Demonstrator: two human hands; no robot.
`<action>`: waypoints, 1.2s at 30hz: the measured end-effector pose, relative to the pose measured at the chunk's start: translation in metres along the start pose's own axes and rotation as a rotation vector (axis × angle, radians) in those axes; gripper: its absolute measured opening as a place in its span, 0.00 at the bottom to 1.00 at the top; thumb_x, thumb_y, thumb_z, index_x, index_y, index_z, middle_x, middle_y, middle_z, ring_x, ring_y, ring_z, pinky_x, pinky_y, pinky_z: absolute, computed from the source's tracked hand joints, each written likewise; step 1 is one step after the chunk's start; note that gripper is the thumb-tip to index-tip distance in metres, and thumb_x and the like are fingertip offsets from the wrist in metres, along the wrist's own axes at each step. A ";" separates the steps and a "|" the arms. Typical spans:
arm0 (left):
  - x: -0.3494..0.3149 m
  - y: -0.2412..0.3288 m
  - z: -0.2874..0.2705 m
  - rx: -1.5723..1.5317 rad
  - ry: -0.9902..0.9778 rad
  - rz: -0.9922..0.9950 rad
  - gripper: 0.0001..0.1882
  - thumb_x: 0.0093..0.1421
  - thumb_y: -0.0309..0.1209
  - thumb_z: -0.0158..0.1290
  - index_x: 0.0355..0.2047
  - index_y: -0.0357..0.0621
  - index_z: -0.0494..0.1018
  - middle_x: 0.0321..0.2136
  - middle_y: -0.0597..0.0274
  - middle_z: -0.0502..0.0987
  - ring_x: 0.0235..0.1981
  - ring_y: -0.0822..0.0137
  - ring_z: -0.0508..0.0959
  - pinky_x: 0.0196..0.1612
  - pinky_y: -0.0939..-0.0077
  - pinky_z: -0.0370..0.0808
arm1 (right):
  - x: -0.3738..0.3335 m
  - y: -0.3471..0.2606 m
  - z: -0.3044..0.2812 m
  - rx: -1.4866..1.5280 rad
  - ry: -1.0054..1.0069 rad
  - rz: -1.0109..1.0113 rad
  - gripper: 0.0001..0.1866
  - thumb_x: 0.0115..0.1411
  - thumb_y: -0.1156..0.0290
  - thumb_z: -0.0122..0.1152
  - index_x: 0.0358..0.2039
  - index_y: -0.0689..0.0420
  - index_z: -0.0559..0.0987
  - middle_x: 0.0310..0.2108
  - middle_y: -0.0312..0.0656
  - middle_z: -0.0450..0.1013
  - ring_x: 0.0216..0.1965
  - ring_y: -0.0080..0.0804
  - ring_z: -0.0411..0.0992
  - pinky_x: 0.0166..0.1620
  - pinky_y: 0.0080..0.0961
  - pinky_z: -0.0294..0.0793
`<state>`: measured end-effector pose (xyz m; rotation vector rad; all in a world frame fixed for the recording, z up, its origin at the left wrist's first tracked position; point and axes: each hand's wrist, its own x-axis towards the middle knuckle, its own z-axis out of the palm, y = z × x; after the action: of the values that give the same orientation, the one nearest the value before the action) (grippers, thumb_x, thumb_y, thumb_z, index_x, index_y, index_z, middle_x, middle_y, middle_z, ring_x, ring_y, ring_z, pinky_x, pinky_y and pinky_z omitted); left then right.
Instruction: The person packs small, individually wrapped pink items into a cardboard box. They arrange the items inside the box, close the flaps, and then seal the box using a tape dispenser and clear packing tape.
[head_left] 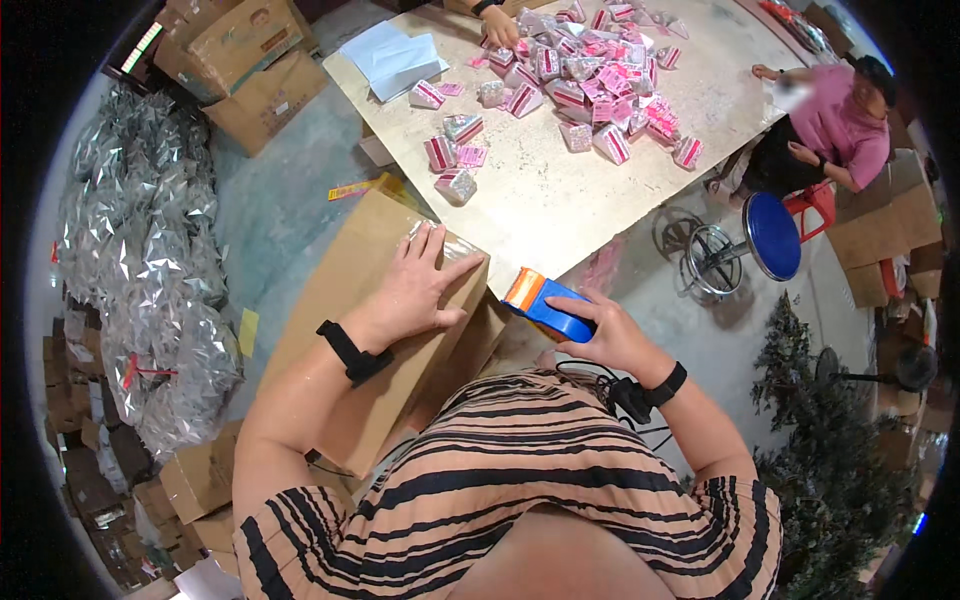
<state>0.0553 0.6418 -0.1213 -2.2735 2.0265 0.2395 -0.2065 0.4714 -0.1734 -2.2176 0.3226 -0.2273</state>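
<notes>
A long brown cardboard box (352, 268) stands before me, close to the table's near corner. My left hand (425, 275) lies flat on its top with the fingers spread, beside a shiny strip of clear tape (455, 243) at the far end. In my right hand (605, 335) is a blue and orange tape dispenser (548, 307), with my fingers wrapped round its body. The dispenser is apart from the box, just right of its far end and near the table corner.
On the pale table (540, 215) lie several pink-and-white wedge-shaped packs (565, 95) and white papers (393, 60). Another person's hand (500, 27) reaches in at the far edge. A person in pink (840, 120) sits right, near a blue stool (771, 236). Silvery plastic bags (150, 270) fill the left.
</notes>
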 end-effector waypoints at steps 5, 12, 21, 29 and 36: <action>-0.002 0.001 0.002 0.022 0.009 0.015 0.44 0.47 0.50 0.61 0.65 0.69 0.59 0.62 0.35 0.54 0.65 0.37 0.54 0.65 0.50 0.54 | 0.002 -0.006 -0.003 -0.007 -0.052 0.041 0.33 0.43 0.68 0.71 0.54 0.46 0.76 0.36 0.51 0.72 0.37 0.49 0.74 0.42 0.38 0.75; -0.003 0.004 -0.001 0.005 -0.016 0.005 0.42 0.48 0.48 0.61 0.65 0.70 0.59 0.63 0.34 0.53 0.65 0.36 0.53 0.65 0.49 0.54 | 0.012 -0.008 -0.005 -0.052 -0.047 0.008 0.31 0.42 0.68 0.70 0.52 0.48 0.78 0.35 0.50 0.74 0.36 0.49 0.75 0.41 0.38 0.75; -0.005 0.004 0.003 0.006 0.039 0.012 0.41 0.47 0.47 0.60 0.64 0.72 0.61 0.62 0.32 0.53 0.64 0.35 0.53 0.64 0.46 0.53 | 0.033 -0.006 -0.010 -0.163 -0.135 -0.020 0.28 0.43 0.64 0.68 0.50 0.48 0.79 0.34 0.51 0.74 0.33 0.50 0.76 0.39 0.39 0.76; -0.004 0.004 0.002 0.034 0.017 0.044 0.40 0.49 0.45 0.61 0.64 0.78 0.59 0.63 0.32 0.50 0.64 0.32 0.52 0.64 0.45 0.55 | 0.045 -0.014 -0.018 -0.212 -0.203 -0.026 0.28 0.44 0.61 0.68 0.49 0.47 0.80 0.33 0.50 0.74 0.32 0.49 0.76 0.38 0.39 0.76; -0.003 -0.001 0.004 0.038 0.013 0.038 0.39 0.50 0.46 0.60 0.64 0.77 0.59 0.64 0.32 0.49 0.65 0.33 0.52 0.63 0.44 0.55 | 0.034 -0.007 -0.021 -0.113 -0.160 -0.049 0.29 0.42 0.62 0.67 0.49 0.47 0.79 0.31 0.51 0.73 0.32 0.50 0.75 0.38 0.41 0.76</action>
<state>0.0557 0.6461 -0.1250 -2.2222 2.0640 0.1880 -0.1784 0.4493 -0.1535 -2.3407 0.1982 -0.0580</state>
